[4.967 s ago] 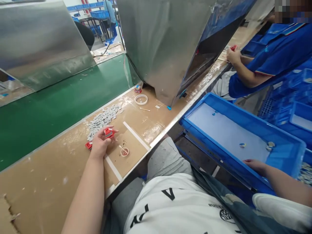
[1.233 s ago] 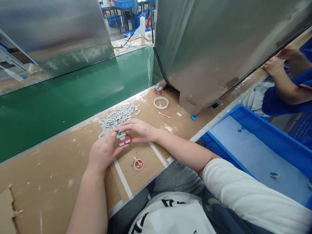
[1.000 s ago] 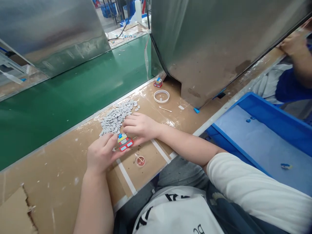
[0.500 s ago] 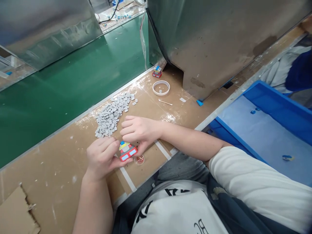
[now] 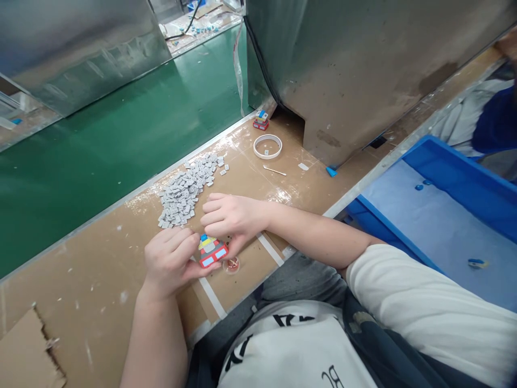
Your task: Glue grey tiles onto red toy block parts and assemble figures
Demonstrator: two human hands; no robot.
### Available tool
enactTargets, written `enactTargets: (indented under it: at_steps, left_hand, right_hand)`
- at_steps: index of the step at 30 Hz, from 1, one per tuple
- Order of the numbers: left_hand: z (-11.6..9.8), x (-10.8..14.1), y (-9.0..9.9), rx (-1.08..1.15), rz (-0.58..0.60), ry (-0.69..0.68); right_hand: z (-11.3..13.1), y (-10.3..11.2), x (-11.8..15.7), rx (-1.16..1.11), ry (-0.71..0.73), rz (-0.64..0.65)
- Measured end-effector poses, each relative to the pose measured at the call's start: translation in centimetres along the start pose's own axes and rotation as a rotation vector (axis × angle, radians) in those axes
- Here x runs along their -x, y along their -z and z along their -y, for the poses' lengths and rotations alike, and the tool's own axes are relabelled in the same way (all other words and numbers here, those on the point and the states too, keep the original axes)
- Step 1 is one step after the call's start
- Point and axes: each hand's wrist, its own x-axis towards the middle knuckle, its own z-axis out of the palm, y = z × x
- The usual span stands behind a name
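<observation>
A small red, grey, yellow and blue stepped piece (image 5: 212, 250) with two pale panels on its front is held between both hands above the table. My left hand (image 5: 170, 258) grips its left side, fingers curled and thumb beneath. Its right side is gripped by my right hand (image 5: 228, 220), with the fingers bent over and the thumb low. Fingers hide parts of the piece. Just beyond the hands lies a pile of small grey tiles (image 5: 181, 194). A small round dish (image 5: 231, 265) with reddish contents sits beside the right thumb.
A similar red and blue piece (image 5: 260, 120) stands at the back, near a white ring (image 5: 267, 154) and a cotton swab (image 5: 274, 171). A blue tray (image 5: 404, 237) is at the right, torn cardboard (image 5: 30, 353) at the lower left. A person's blue-and-white clothing (image 5: 495, 116) shows far right.
</observation>
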Motion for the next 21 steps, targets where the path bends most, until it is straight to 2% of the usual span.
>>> enactTargets:
  at_steps: [6, 10, 16, 21]
  left_hand:
    - [-0.7, 0.0, -0.2, -0.154, 0.067, 0.189]
    - [-1.0, 0.0, -0.6, -0.129, 0.173, 0.171]
    - [-1.0, 0.2, -1.1, -0.228, 0.129, 0.184]
    - [-0.6, 0.5, -1.1, -0.182, 0.046, 0.163]
  right_hand:
    - [-0.8, -0.3, 0.1, 0.081, -0.044, 0.003]
    - [-0.7, -1.0, 0.0, 0.113, -0.058, -0.015]
    - [-0.4, -1.7, -0.1, 0.168, -0.117, -0.088]
    - [-0.3, -1.7, 0.0, 0.171, -0.175, -0.16]
